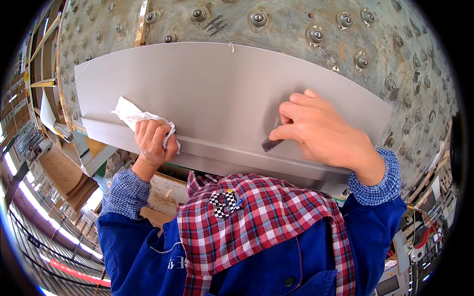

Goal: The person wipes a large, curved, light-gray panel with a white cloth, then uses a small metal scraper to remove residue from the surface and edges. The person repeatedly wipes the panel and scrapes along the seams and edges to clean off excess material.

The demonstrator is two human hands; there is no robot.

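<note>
A wide grey sheet-metal panel (197, 89) with a raised lip along its near side lies in front of me. My left hand (153, 142) is closed around a crumpled white cloth (132, 113) at the panel's near left. Over the right part of the panel, my right hand (323, 128) is curled around a small dark block (271, 144), its lower end showing below my thumb. The fingers cover most of that block, so its exact kind is hidden. A faint dark shadow falls on the metal beside it.
Under the panel is a worn metal table (222, 24) studded with ball rollers (258, 18). A wooden strip (142, 22) runs across its far left. Brown cardboard sheets (61, 170) stand at the left, and cluttered equipment (419, 246) sits at the lower right.
</note>
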